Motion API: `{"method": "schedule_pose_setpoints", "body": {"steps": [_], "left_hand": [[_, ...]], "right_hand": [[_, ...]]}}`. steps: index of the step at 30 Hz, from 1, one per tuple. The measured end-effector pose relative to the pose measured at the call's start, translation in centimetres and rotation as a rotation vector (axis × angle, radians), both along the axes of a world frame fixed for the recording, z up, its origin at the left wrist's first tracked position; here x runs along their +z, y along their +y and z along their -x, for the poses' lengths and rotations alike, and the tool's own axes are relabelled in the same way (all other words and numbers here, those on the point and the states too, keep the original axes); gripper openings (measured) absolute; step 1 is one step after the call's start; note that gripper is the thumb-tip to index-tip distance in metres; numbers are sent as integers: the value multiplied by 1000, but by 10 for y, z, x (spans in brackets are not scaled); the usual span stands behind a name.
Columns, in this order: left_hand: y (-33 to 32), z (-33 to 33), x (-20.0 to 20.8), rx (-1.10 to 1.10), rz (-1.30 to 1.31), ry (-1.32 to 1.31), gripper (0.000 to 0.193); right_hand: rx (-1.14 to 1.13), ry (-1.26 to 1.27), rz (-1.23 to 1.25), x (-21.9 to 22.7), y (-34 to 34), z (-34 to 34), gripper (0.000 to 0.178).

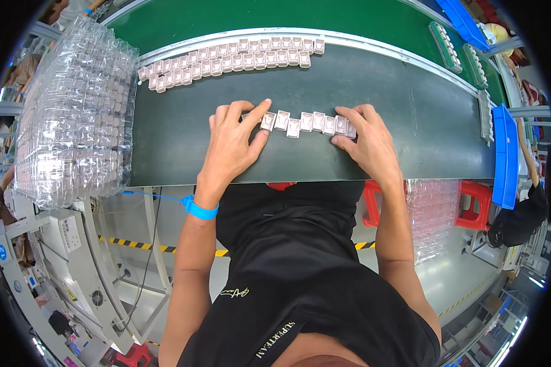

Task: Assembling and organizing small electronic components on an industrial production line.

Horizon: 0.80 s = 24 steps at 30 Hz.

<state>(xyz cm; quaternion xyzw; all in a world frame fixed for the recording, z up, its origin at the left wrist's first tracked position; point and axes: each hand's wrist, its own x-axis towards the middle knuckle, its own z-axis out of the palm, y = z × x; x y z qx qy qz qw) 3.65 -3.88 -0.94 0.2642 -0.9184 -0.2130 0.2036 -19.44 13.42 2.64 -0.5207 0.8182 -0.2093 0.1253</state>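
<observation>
A short uneven row of small pale pink, open-topped box-shaped parts [306, 122] lies on the dark green bench between my hands. One part near the middle sits lower than its neighbours. My left hand [231, 139] has thumb and index finger around the row's left end, partly covering the parts there. At the right end, my right hand [373, 142] holds the last parts between thumb and index finger. My palms hide whatever lies under them. A blue band [200, 208] circles my left wrist.
Two long rows of similar parts [239, 61] run along the bench's far rail. Stacked clear plastic trays [73, 122] stand at the left. Beyond the rail is a green conveyor [226, 17] with filled strips [446, 48] at right. A blue tray [505, 156] hangs by the right edge.
</observation>
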Motion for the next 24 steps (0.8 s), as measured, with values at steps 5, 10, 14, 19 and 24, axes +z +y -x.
{"method": "schedule_pose_setpoints", "body": {"steps": [5, 10, 14, 19, 24], "left_hand": [[-8, -12, 7, -31, 55, 25, 60], [-17, -23, 11, -62, -76, 17, 63], [-11, -19, 5, -49, -16, 28, 58], [-7, -15, -11, 21, 72, 158, 46], [-5, -11, -12, 24, 102, 164, 45]], "right_hand": [[-20, 126, -16, 3, -3, -11, 69], [5, 202, -5, -5, -20, -37, 73], [7, 202, 15, -13, -24, -44, 64], [40, 218, 70, -22, -26, -44, 58], [76, 186, 120, -21, -31, -46, 57]]}}
